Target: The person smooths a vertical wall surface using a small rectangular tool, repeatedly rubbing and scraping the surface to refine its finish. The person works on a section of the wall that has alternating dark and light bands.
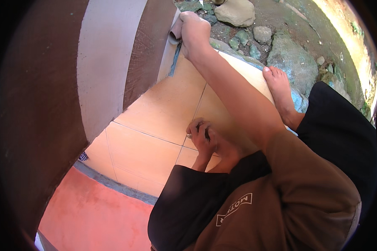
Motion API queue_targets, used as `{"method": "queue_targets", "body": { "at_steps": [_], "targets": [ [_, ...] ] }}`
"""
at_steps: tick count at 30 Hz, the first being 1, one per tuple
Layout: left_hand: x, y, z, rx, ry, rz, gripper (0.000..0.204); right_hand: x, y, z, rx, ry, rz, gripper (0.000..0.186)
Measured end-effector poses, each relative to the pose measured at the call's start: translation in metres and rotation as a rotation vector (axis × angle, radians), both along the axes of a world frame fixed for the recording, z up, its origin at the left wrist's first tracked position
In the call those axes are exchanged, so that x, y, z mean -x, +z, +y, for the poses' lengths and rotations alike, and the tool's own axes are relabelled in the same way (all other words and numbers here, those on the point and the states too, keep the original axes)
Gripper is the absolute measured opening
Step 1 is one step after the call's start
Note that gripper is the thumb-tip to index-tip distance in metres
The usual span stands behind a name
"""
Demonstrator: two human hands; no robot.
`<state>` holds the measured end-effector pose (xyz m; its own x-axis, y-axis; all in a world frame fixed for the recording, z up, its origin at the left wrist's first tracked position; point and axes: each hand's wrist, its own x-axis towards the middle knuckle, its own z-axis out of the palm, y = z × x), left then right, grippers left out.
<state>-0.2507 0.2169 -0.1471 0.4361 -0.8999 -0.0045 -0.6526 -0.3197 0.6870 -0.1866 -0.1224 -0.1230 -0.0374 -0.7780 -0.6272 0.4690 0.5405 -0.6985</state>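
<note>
My right hand (194,33) is closed around a curled grey-brown piece (175,31) against the striped brown and white wall (100,62), at the edge of the tiled floor (142,154). My left hand (201,136) is lower, close beside my left foot (225,152), its fingers curled over something dark I cannot make out; a ring shows on one finger. My right foot (280,85) rests along the tile edge, toes toward the stones.
A rough bed of stones and dirt (293,58) lies beyond the tile edge at the top right. A lower pink surface (96,209) with a grey border is at the bottom left. A small dark checked item (83,156) sits at the wall's foot.
</note>
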Motion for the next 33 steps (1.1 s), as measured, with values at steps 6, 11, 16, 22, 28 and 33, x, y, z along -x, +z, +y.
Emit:
{"method": "queue_targets", "body": {
  "at_steps": [6,11,16,22,28,33],
  "targets": [
    [0.013,-0.007,0.0,-0.005,0.052,0.061,0.019,0.007,-0.004,-0.013,-0.056,-0.145,-0.036,0.017],
    [0.004,-0.003,0.001,0.009,0.064,0.062,0.018,-0.007,0.015,0.003,0.005,-0.092,-0.025,0.016],
    [0.008,-0.003,0.001,-0.005,0.027,0.047,0.017,0.002,-0.002,-0.014,-0.09,-0.148,-0.073,0.018],
    [0.007,-0.004,0.0,-0.017,0.041,0.042,0.017,-0.008,-0.002,0.005,0.077,-0.123,0.122,0.019],
    [0.005,-0.005,0.007,-0.005,0.078,0.07,0.02,-0.014,0.014,0.015,0.006,-0.106,0.087,0.017],
    [0.007,-0.004,-0.003,0.011,0.053,0.036,0.02,-0.008,-0.028,-0.004,-0.028,-0.178,0.056,0.018]
  ]
}}
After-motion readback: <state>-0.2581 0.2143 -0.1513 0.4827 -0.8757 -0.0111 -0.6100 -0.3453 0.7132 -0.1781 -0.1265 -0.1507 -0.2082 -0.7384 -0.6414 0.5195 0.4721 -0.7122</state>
